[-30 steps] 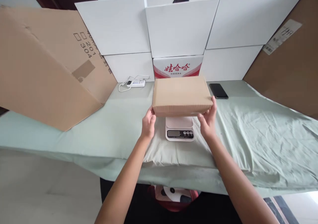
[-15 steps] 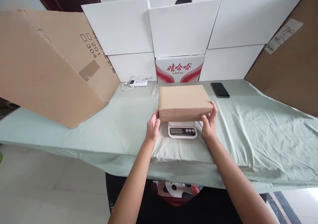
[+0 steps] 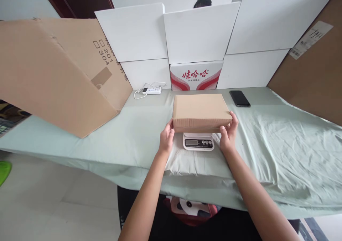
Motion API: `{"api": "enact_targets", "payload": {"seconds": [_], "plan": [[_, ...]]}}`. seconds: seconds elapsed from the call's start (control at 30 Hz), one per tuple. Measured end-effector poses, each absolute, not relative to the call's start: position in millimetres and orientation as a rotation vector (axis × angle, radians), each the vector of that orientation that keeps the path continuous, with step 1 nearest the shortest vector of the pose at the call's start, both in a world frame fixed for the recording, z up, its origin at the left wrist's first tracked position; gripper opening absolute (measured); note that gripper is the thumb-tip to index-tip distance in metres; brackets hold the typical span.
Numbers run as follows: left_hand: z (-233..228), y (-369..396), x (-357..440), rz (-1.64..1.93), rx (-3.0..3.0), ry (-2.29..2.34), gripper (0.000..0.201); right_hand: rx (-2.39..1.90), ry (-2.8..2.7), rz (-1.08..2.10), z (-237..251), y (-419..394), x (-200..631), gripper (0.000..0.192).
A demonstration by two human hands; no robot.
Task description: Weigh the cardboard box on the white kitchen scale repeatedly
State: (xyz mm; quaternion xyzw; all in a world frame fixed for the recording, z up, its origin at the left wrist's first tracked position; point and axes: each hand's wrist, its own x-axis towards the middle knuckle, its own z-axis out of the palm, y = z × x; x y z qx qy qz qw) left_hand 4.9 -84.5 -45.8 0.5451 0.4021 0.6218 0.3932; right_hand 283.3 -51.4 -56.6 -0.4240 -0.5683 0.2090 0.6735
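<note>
- The closed cardboard box [image 3: 201,111] sits over the kitchen scale [image 3: 198,141], whose display pokes out at the front.
- Left hand [image 3: 167,138] grips the box's near left corner; right hand [image 3: 229,134] grips the near right corner (fingers wrapped on the edge).
- A phone [image 3: 239,98] lies on the green cloth [image 3: 280,145], behind and right.

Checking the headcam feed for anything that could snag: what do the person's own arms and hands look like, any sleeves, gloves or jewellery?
Both forearms are bare up to the bottom edge of the picture, with no sleeve in view. The left hand and right hand wear no gloves. No watch, bracelet or ring shows on either. Short fingernails, as far as can be told.
</note>
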Motion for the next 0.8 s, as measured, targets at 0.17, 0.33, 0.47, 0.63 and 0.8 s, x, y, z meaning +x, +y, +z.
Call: {"api": "enact_targets", "payload": {"seconds": [0.17,0.33,0.47,0.63,0.8], "plan": [[-49.3,-81.2,2.5,1.679,1.343,1.093,0.098,-0.934,-1.284,0.439,-58.9,-50.3,283.8,0.089],[-52.0,-78.1,0.9,1.656,1.355,1.080,0.097,-0.939,-1.297,0.437,-59.9,-49.1,285.1,0.086],[-53.7,-76.4,1.1,1.626,1.353,1.066,0.095,-0.958,-1.342,0.362,-61.2,-47.1,287.3,0.084],[-50.6,-77.1,0.8,1.604,1.415,1.069,0.091,-0.985,-1.368,0.301,-61.0,-45.1,290.3,0.085],[-45.3,-78.0,0.8,1.542,1.511,1.111,0.085,-0.994,-1.380,0.290,-59.3,-44.1,289.2,0.081]]}}
